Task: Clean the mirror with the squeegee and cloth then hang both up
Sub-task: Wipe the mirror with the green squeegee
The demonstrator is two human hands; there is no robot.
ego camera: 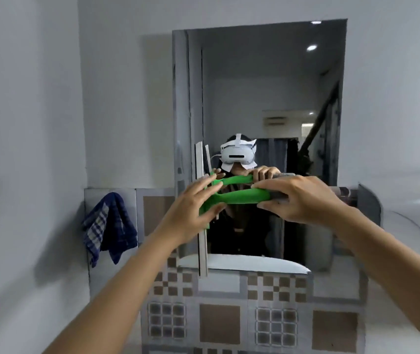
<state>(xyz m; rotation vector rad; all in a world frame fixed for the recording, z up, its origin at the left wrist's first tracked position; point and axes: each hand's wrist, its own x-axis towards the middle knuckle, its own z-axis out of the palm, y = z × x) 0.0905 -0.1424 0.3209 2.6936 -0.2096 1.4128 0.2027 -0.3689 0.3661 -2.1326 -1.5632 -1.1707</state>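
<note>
A green-handled squeegee [242,196] lies sideways in front of the mirror [267,85], its grey blade standing upright at the left. My right hand [298,198] grips the end of the handle. My left hand [193,213] holds the green head near the blade, fingers spread along it. Both hands and the squeegee are reflected in the glass. A blue checked cloth [109,226] hangs on the wall left of the mirror, away from both hands.
The mirror leans on a wall with brown and grey patterned tiles [219,320] below. White walls stand at the left [24,123] and right. A person wearing a white headset shows in the reflection.
</note>
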